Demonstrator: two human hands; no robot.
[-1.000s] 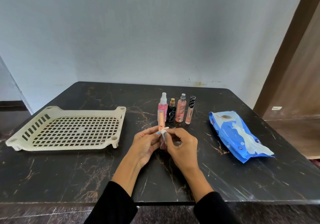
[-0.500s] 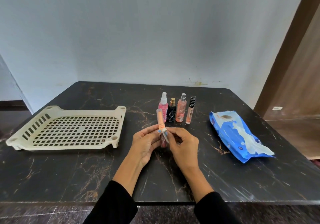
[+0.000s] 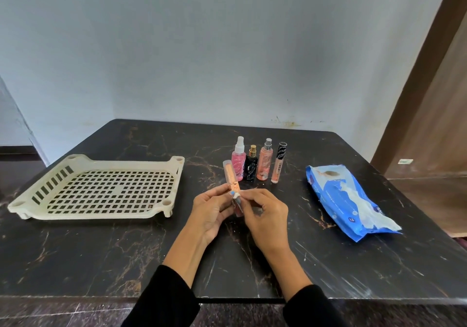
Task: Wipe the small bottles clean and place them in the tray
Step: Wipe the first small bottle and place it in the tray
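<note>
Hands meet just above the near middle of the dark marbled table (image 3: pixel 101 263), both sleeved in black. We see our left hand (image 3: pixel 211 214) curled around the lower part of a slim peach tube (image 3: pixel 231 175), holding it tilted so its clear end leans up and away from us. Our right hand (image 3: pixel 265 216) pinches a small white wipe (image 3: pixel 237 195) against the tube where its rose-gold collar begins; thumb and fingers are closed narrow on the scrap. Beyond the hands, toward the far side of the table, four small bottles stand upright in a close row: a pink spray bottle (image 3: pixel 238 161), a black bottle with a gold cap (image 3: pixel 251 168), a peach spray bottle (image 3: pixel 264 163) and a thin gloss tube with a black cap (image 3: pixel 278 165). That makes five bottles in all, one in hand and four standing. Left of the hands on the table sits one cream slotted tray (image 3: pixel 174 190), with no bottle in it. Right of the hands lies one blue pack of wipes (image 3: pixel 338 195), a white sheet trailing from its opening. Compared with a second ago, the tube's top leans a little more to the left, and the wipe sits closer to the collar; tray, row and pack have not moved.
</note>
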